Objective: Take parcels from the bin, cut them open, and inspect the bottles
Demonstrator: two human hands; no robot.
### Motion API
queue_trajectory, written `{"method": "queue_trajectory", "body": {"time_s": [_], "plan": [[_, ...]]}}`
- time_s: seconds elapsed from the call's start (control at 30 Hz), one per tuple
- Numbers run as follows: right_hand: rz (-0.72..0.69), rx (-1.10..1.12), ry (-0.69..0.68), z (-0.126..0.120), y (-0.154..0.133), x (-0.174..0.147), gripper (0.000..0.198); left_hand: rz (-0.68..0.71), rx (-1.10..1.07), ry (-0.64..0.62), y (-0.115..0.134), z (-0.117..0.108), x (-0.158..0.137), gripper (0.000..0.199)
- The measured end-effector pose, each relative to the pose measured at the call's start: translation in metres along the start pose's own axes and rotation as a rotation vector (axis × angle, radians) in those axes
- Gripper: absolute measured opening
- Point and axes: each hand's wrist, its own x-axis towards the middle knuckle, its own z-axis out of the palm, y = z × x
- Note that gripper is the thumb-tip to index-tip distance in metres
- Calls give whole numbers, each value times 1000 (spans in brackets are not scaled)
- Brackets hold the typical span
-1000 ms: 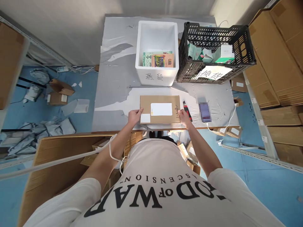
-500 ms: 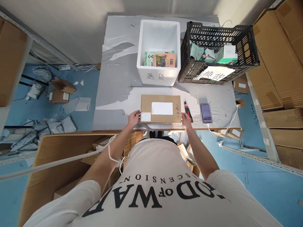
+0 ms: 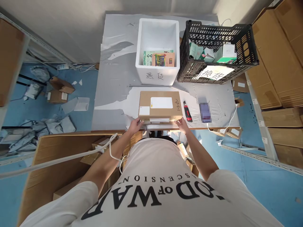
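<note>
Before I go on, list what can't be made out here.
All in the head view:
Box: contents, hidden by its closed cardboard.
Label: any print, too small to read.
Purple item: surface details, blurred by pixelation.
Crate: floor, largely hidden by its front and the packs inside.
Big carton: near end, cut off by the bottom edge.

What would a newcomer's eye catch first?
Likely the black lettering on the white shirt, bottom centre. Above it, left hand and right hand hold a flat brown cardboard box at its near corners. Behind stand a square white bin and, rightward, a black plastic lattice crate.
</note>
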Motion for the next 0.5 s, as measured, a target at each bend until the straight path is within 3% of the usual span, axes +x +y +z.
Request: {"method": "queue_trajectory", "body": {"time_s": [0.13,0.27,0.37,0.5], "plan": [[-72,-108,64,-12,-32,6,47,63,147,98,35,-11,2,44],[-22,-365,154,-16,-60,18,46,42,278,250,64,-15,18,49],[53,-487,176,-14,-70,26,47,-20,316,254,74,-16,32,52],[81,-456,198,-11,-67,33,52,-77,302,250,76,-17,45,54]]}}
